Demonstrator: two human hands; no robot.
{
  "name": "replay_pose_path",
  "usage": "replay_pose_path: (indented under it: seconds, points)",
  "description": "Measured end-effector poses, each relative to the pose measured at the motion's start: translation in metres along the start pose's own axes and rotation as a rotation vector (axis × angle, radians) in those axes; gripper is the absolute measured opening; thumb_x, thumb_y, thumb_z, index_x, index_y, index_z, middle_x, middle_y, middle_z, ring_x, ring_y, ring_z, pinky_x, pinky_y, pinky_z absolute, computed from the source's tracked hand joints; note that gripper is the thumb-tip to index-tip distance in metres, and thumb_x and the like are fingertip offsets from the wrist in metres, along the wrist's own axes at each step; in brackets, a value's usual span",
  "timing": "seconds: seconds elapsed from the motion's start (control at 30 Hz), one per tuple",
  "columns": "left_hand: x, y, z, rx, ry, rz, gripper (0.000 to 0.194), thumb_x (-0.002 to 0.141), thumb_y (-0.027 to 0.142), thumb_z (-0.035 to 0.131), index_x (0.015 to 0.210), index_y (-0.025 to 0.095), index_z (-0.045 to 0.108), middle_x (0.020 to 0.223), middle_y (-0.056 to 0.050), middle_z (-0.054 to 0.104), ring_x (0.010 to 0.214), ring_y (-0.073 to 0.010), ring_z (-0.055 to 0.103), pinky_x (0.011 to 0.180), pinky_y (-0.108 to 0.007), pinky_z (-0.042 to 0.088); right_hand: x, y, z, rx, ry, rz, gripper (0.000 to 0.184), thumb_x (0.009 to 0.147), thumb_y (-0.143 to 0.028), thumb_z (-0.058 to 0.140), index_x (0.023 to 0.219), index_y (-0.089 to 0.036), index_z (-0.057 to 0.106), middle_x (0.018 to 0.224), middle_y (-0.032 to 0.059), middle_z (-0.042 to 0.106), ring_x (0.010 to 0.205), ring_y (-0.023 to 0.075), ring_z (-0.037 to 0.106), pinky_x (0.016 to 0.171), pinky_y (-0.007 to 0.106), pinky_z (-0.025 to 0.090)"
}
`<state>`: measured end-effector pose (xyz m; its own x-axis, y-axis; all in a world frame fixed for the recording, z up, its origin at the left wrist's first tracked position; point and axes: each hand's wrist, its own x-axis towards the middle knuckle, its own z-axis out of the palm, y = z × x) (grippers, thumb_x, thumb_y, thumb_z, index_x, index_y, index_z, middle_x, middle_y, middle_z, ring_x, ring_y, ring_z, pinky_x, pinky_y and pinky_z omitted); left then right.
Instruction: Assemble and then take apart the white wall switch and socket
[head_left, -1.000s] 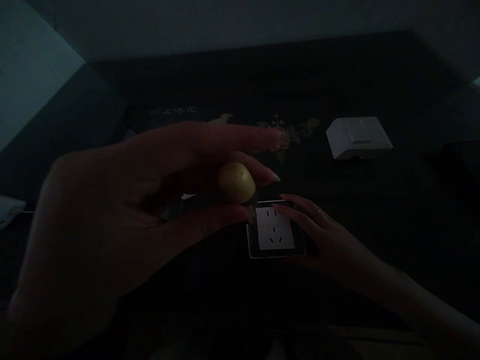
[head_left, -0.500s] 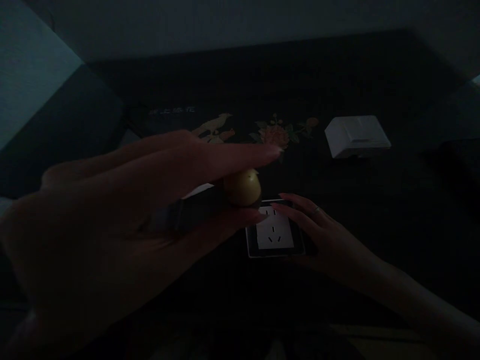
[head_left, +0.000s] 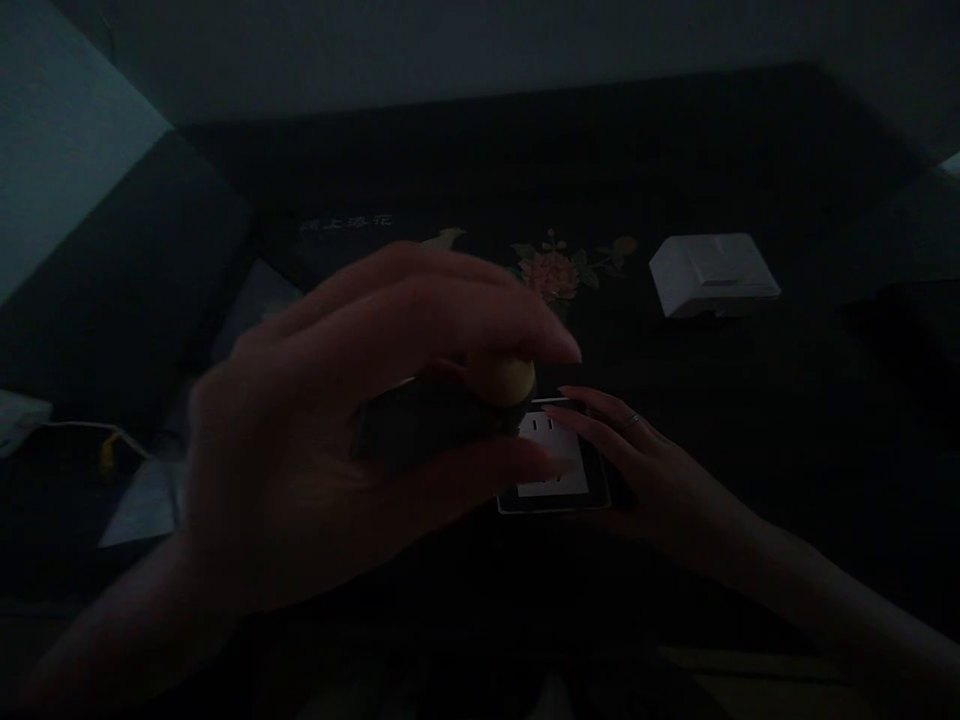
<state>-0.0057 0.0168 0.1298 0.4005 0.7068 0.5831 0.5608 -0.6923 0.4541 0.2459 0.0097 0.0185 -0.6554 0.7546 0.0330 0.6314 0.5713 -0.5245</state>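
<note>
From where I stand, the room is very dark, and I see two bare hands working over a black tabletop (head_left: 757, 400). The left hand (head_left: 300, 430) is curved around a round, yellow knob-like piece (head_left: 506, 382), which has a dark part just under it. Its fingers arch over this yellow piece and its thumb lies lower; the tips are apart from each other, and I cannot tell if the hidden fingers are gripping. Just beyond the thumb tip, and partly covered by it, is a square socket panel (head_left: 551, 485) with white centre, dark border and pale edge. The right hand (head_left: 649, 460), which wears a thin ring (head_left: 634, 420), is clamped on the right side of this panel, its fingers on top and its thumb at the near edge, dim in the shadow. Farther away than the right hand, and to its right, there is a white angular plastic box (head_left: 716, 275). Beyond the left hand's fingertips I see a printed pink flower (head_left: 551, 272) with green leaves. To the left of the left hand are a white cable (head_left: 90, 424), a small yellow piece (head_left: 109, 453) and a pale flat object (head_left: 142, 505).
</note>
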Motion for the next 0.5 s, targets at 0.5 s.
replay_pose_path:
  seconds: [0.5]
  points:
    - [-0.004,0.002,-0.012,-0.058,-0.187,-0.189,0.035,0.094,0.036,0.064,0.125,0.052,0.062,0.110,0.011,0.072,0.080,-0.0166,0.074,0.061,-0.027,0.064,0.000,0.003,0.003,-0.064,0.062,-0.070,0.089,0.074,-0.022,0.080,0.147,-0.025,0.029,0.150,0.0215,0.044,0.131,0.0406,0.053,0.093,0.058,0.058]
